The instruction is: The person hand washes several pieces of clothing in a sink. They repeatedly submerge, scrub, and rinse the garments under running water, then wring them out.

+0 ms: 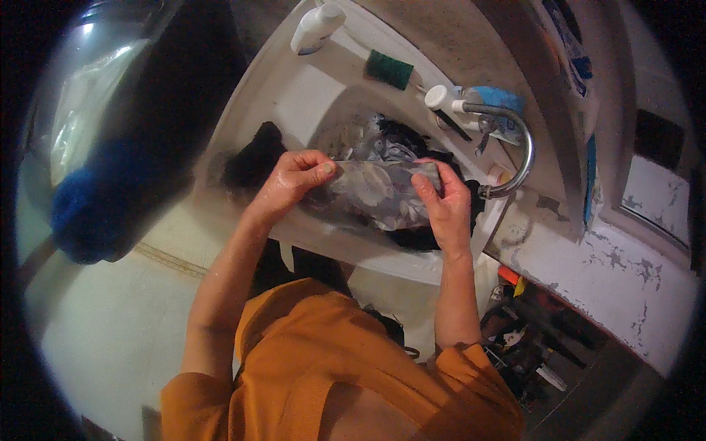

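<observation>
Over a white sink (pixel 331 66), I hold a wet, grey patterned cloth (pixel 375 190) stretched between my hands. My left hand (pixel 300 176) pinches its left end between thumb and fingers. At the right end, my right hand (pixel 444 201) grips the cloth with the thumb in front. Dark wet fabric (pixel 400 138) lies in the basin behind and below the cloth. Another black cloth (pixel 256 154) rests on the sink's left side, near my left hand. The curved metal faucet spout (pixel 527 149) is to the right of my right hand.
On the sink's back ledge are a white bottle (pixel 317 30), a green scouring pad (pixel 389 69), a dark-handled brush or tool (pixel 452 125) and a blue packet (pixel 496 102). A worn white ledge (pixel 595 264) extends right, above assorted items (pixel 529 336). A blue fuzzy object (pixel 83 215) is at left.
</observation>
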{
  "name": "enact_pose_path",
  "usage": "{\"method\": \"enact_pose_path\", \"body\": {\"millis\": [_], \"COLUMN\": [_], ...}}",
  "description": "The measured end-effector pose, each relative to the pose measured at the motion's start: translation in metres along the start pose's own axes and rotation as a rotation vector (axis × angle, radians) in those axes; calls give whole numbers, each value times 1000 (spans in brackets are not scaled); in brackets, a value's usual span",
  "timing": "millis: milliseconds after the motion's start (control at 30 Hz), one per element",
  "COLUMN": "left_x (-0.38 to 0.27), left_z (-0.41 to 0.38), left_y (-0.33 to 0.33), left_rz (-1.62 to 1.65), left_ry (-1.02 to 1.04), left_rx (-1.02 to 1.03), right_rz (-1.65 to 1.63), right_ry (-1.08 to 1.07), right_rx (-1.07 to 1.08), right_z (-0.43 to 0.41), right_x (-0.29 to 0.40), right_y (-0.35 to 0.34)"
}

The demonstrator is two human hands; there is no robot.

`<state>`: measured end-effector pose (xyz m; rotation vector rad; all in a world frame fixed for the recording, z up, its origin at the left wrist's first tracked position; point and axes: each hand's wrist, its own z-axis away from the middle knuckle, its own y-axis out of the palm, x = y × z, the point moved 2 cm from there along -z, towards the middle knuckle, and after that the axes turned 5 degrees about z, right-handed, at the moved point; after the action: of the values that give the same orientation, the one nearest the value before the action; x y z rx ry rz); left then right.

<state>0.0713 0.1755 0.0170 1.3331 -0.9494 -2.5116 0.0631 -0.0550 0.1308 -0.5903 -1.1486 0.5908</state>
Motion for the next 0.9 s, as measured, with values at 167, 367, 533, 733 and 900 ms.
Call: {"method": "enact_pose_path", "body": {"millis": [167, 367, 533, 733, 900], "left_x": [-2, -15, -6, 16, 8], "left_z": [-2, 5, 7, -15, -57], "left_y": [0, 7, -14, 3, 72], "left_rz": [-168, -581, -889, 794, 25], "left_ry": [-26, -72, 399, 52, 117], "left_rx": [84, 261, -49, 65, -248], "right_rz": [-242, -774, -858, -983, -967], "right_ry": [-10, 265, 89, 35, 257], "right_rx": [-103, -388, -369, -216, 94], "right_z": [6, 20, 29, 40, 19], "right_x": [-5, -6, 2, 0, -39], "right_y": [-1, -23, -50, -48, 8]}}
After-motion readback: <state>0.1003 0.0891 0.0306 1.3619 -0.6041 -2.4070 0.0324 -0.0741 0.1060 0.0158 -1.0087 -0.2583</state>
